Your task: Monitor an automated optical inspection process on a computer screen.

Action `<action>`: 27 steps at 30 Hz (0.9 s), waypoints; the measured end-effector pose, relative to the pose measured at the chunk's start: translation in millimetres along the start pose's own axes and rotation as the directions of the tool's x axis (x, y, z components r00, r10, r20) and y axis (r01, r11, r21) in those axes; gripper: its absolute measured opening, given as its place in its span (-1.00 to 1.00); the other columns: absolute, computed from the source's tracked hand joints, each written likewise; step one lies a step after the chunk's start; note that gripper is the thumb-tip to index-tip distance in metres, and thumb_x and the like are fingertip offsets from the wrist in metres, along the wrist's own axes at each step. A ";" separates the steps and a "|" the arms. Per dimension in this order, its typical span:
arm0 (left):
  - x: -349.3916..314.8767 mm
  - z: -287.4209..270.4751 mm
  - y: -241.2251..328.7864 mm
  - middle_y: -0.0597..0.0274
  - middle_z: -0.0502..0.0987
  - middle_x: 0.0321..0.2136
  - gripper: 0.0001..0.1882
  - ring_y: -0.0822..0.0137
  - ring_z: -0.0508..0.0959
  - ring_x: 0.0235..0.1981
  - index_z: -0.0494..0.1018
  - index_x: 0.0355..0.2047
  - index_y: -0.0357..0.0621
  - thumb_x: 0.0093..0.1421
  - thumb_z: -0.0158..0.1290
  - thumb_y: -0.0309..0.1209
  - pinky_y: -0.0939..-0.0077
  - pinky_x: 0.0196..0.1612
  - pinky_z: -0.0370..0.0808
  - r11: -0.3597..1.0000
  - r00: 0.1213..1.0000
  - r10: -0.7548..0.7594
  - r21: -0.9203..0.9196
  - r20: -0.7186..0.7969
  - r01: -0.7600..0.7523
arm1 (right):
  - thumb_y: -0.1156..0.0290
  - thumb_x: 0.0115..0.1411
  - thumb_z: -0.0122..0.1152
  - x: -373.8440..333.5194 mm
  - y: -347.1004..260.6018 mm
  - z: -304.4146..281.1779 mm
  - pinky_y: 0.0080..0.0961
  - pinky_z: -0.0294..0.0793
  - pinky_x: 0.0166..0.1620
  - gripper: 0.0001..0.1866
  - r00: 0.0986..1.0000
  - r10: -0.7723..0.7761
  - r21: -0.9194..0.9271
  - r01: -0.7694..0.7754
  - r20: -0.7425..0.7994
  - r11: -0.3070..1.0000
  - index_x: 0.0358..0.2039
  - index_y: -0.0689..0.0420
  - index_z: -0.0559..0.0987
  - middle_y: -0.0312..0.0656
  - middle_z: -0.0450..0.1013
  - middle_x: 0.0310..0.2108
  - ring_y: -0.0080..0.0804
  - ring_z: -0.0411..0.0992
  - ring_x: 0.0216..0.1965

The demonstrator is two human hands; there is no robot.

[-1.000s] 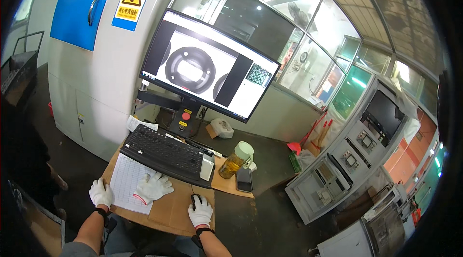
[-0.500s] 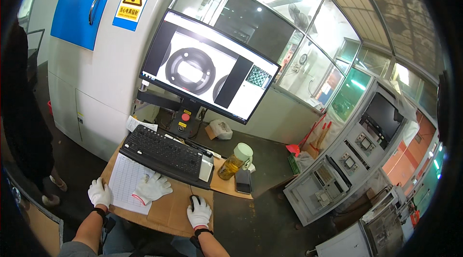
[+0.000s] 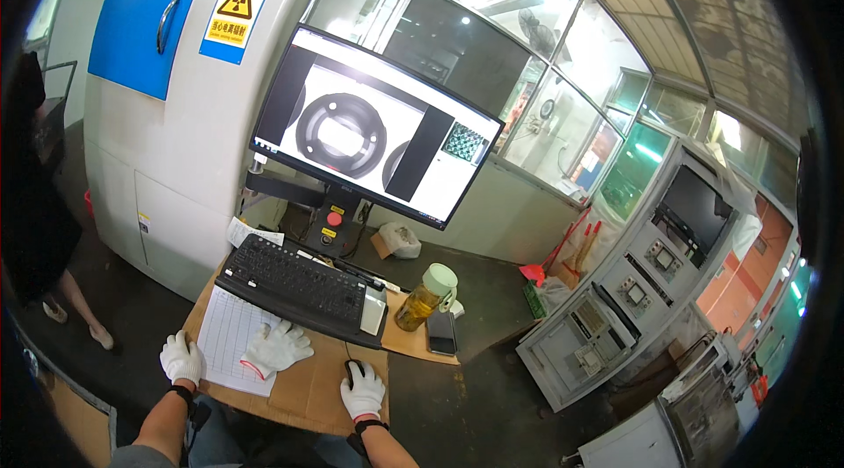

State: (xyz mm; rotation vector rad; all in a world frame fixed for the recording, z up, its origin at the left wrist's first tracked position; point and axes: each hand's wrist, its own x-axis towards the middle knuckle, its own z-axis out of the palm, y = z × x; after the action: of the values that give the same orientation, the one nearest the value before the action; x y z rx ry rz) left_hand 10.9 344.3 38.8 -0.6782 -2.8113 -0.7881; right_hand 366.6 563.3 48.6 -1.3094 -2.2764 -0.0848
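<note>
My right hand (image 3: 363, 396) is gripping the mouse (image 3: 355, 369)

The black mouse is sitting beneath that hand, on the desk (image 3: 406, 343). My left hand (image 3: 182, 358) is resting at the desk's near-left edge; whether it is curling or lying flat, I cannot tell. A loose white glove (image 3: 277, 349) is lying between my hands, the keyboard (image 3: 294, 282) sitting beyond them.

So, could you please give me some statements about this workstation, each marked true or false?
1. The gloved right hand rests on a black computer mouse. True.
2. The gloved left hand grips a pen. False: no pen shows in it; it rests at the left edge of the gridded paper sheet.
3. A loose white glove lies partly on that sheet. True.
4. The green-lidded bottle stands left of the keyboard. False: it stands to the right.
</note>
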 end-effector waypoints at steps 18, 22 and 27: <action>0.8 -2.8 6.3 0.02 0.53 -0.11 -0.63 -0.04 0.58 -0.10 0.52 0.05 -0.07 0.25 0.13 -0.28 0.04 -0.03 0.52 1.000 1.000 -0.001 -0.022 0.016 0.001 | 0.11 0.19 0.22 -1.3 2.8 1.2 0.07 0.54 0.02 -0.47 0.999 0.026 -0.029 -0.025 0.022 0.999 0.21 -0.23 0.54 -0.10 0.45 0.21 0.09 0.53 -0.04; -0.3 3.4 -0.3 -0.01 0.53 -0.10 -0.64 -0.06 0.57 -0.09 0.51 0.05 -0.10 0.25 0.12 -0.32 0.04 0.00 0.51 1.000 1.000 -0.011 -0.026 0.013 0.011 | 0.12 0.16 0.26 -0.9 0.8 0.2 0.04 0.53 0.03 -0.47 0.999 0.033 0.019 -0.034 0.021 0.999 0.18 -0.21 0.56 -0.09 0.45 0.19 0.12 0.51 -0.05; 1.6 9.0 -4.7 -0.02 0.53 -0.10 -0.64 -0.05 0.57 -0.07 0.48 0.07 -0.11 0.28 0.09 -0.32 0.05 0.01 0.52 0.999 1.000 -0.015 -0.034 0.003 0.015 | 0.13 0.17 0.26 -2.3 1.6 3.9 0.05 0.53 0.02 -0.48 1.000 0.023 0.020 -0.024 0.016 1.000 0.18 -0.19 0.55 -0.11 0.44 0.19 0.12 0.51 -0.05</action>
State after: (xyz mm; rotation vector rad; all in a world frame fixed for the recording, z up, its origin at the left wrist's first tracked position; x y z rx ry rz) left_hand 7.2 346.1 29.4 -0.6642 -2.8146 -0.8397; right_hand 367.3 563.5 43.8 -1.3304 -2.2685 -0.0428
